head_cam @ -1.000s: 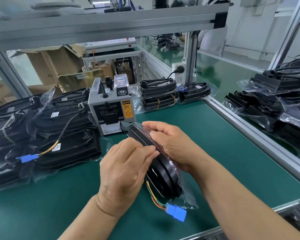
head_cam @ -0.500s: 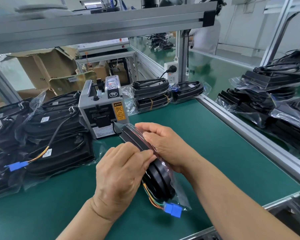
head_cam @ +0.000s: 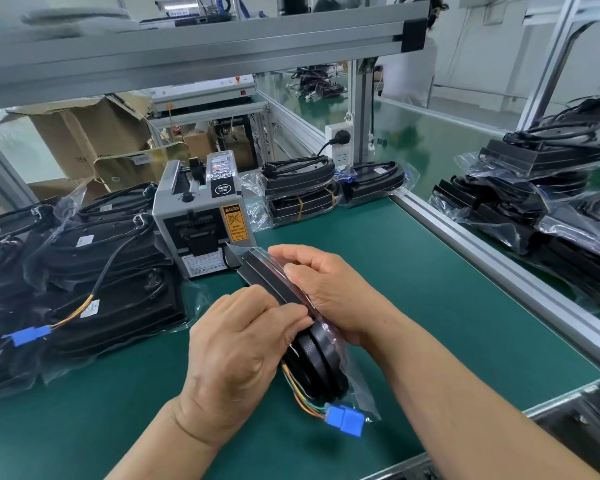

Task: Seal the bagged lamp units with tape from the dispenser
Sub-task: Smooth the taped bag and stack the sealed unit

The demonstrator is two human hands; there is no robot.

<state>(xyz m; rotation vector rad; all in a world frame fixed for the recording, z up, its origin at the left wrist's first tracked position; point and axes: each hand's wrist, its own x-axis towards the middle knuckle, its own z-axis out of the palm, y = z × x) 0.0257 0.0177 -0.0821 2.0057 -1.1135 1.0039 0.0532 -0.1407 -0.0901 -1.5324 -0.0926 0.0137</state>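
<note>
I am holding the bagged lamp unit (head_cam: pixel 312 355) on edge at frame centre, its long axis running from the tape dispenser (head_cam: pixel 201 216), upper left, down to its blue connector (head_cam: pixel 347 419), lower right. My left hand (head_cam: pixel 236 344) is pinching its top edge. My right hand (head_cam: pixel 329 289) is gripping its right side.

Cardboard boxes (head_cam: pixel 84 136), plugged power socket (head_cam: pixel 340 147)

The green bench (head_cam: pixel 430 306) is viewed from head height, forward and downward. The left hand (head_cam: pixel 239 348), right hand (head_cam: pixel 329 292) and bagged lamp unit (head_cam: pixel 314 356) are seen close, the view's edges seemingly bowed.
</note>
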